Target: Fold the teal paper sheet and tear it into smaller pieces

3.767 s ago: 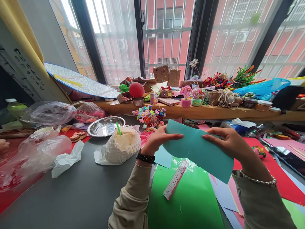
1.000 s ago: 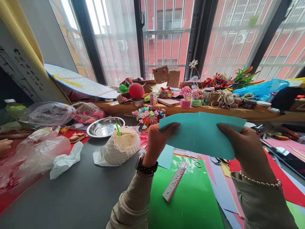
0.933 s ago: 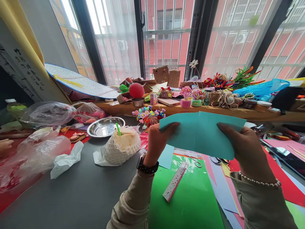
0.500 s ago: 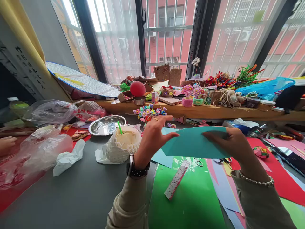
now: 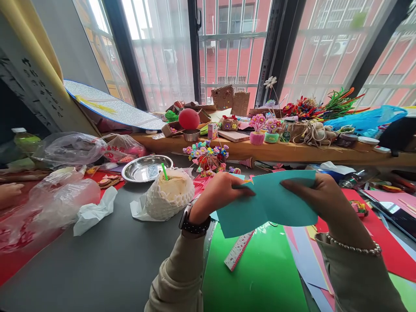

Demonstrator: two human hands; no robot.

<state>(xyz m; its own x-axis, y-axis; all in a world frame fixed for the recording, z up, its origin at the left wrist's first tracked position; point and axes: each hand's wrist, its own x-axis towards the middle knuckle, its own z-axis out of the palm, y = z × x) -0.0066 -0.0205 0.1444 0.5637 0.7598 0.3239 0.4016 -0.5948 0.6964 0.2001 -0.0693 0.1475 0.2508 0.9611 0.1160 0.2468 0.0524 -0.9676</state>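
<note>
A sheet of teal paper (image 5: 269, 199), bent along a crease near its middle, is held up in front of me. My right hand (image 5: 328, 199) pinches its right part, thumb on the near face. Closed at the upper left edge of the sheet is my left hand (image 5: 221, 190), thumb and fingers pressed together on it. Below the paper lies a green sheet (image 5: 253, 273) with a glossy surface. On that sheet rests a white ruler (image 5: 238, 251) with a red edge, its upper end hidden by the teal paper.
To the left stand a coconut (image 5: 173, 186) in white foam net with a green straw and a steel plate (image 5: 146, 169). Coloured papers (image 5: 308, 255) lie at right. Behind, craft flowers and a red balloon (image 5: 189, 118) line the wooden sill (image 5: 234, 149). Another person's hand (image 5: 11, 195) shows far left.
My left hand has gone from spread fingers to a pinch on the paper's left side. The sheet now hangs lower, with its crease opened outward. The view has shifted slightly.
</note>
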